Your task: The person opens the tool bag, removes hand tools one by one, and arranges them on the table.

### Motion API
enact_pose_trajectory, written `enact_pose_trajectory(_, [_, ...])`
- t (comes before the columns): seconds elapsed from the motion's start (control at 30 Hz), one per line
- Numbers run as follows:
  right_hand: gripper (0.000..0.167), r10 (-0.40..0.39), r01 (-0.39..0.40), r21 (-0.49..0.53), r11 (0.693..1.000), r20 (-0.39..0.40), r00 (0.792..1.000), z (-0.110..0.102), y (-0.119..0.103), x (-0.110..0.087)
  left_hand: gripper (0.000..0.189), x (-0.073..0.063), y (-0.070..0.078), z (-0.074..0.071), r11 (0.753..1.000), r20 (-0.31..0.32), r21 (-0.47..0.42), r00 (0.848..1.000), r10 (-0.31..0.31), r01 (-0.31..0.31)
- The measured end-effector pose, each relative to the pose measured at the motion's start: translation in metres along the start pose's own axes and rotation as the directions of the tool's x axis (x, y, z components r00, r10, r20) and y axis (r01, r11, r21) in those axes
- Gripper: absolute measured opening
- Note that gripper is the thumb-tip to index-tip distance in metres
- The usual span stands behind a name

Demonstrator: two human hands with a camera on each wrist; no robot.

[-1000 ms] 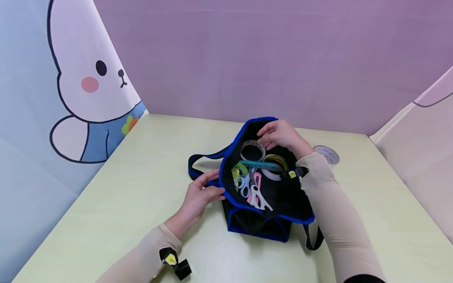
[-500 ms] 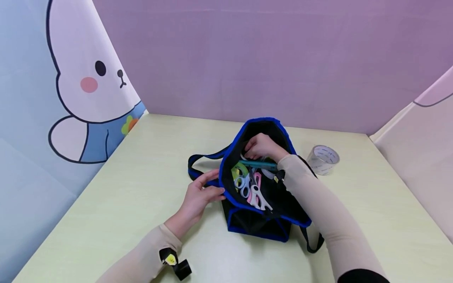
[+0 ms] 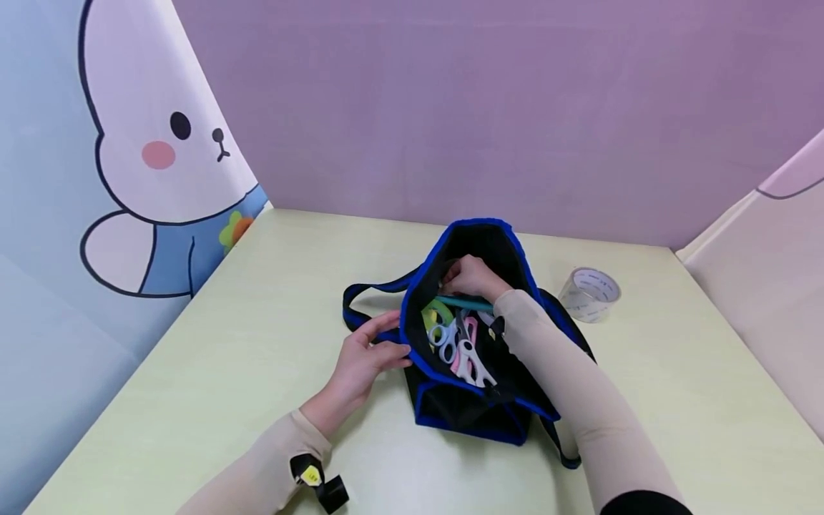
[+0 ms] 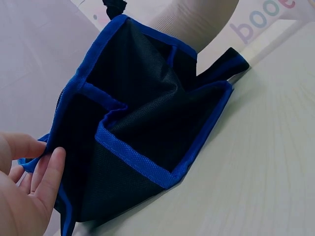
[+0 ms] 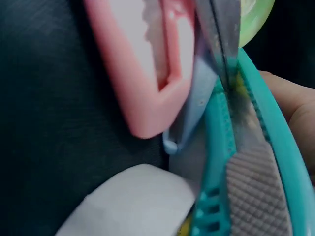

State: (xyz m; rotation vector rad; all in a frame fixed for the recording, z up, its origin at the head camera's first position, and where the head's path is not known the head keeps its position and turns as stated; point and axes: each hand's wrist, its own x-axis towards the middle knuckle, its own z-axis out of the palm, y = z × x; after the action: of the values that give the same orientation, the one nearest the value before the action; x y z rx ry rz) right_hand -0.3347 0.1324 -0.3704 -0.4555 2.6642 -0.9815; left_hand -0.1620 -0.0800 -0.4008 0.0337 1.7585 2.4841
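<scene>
An open black tool bag [image 3: 473, 410] with blue trim stands on the table, its mouth tilted toward me. My left hand [image 3: 352, 368] pinches its left rim between thumb and fingers, as the left wrist view also shows. My right hand [image 3: 475, 277] is inside with bent fingers, over the spot of a roll of tape; the fingertips are hidden. Beside it lie a teal box cutter [image 3: 453, 301], a green ring [image 3: 438, 312], blue-handled scissors [image 3: 443, 340] and white-handled scissors [image 3: 468, 361]. The right wrist view shows a pink cutter [image 5: 152, 115] close up.
A roll of clear tape [image 3: 587, 295] stands on the pale table [image 3: 257, 343], right of the bag. The bag's strap [image 3: 354, 293] loops out to the left, another hangs at the right. A purple wall [image 3: 483, 107] rises behind the table.
My right hand has gone from the bag's far side down to the left, over the roll of tape, uncovering the clear tape roll on the table. The left hand keeps its hold on the rim.
</scene>
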Motion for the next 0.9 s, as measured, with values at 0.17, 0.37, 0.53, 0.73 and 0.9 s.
enact_pose_trajectory(0.17, [0.018,0.0,0.001,0.014,1.0,-0.011,1.0,0.001,0.0,0.002,0.058,0.0,0.0,0.0,1.0,0.0,0.002,1.0,0.006,-0.006])
enact_pose_trajectory(0.37, [0.018,-0.006,0.006,0.022,1.0,-0.008,1.0,0.001,0.0,0.003,0.058,0.0,0.0,0.0,1.0,-0.002,0.002,1.0,0.003,-0.003])
enact_pose_trajectory(0.53, [0.017,-0.034,0.034,0.063,0.997,-0.004,0.999,-0.003,-0.002,0.001,0.058,0.0,-0.001,0.0,1.0,0.009,0.009,1.0,0.007,-0.007])
enact_pose_trajectory(0.73, [0.016,-0.052,0.051,0.093,0.994,0.006,0.999,-0.015,-0.007,-0.004,0.058,0.002,-0.001,-0.001,1.0,0.014,0.011,1.0,0.01,-0.011])
enact_pose_trajectory(0.9, [0.01,-0.033,0.034,0.14,0.99,-0.003,0.999,-0.022,-0.009,-0.009,0.058,0.002,0.0,-0.001,1.0,0.012,0.01,1.0,0.007,-0.007])
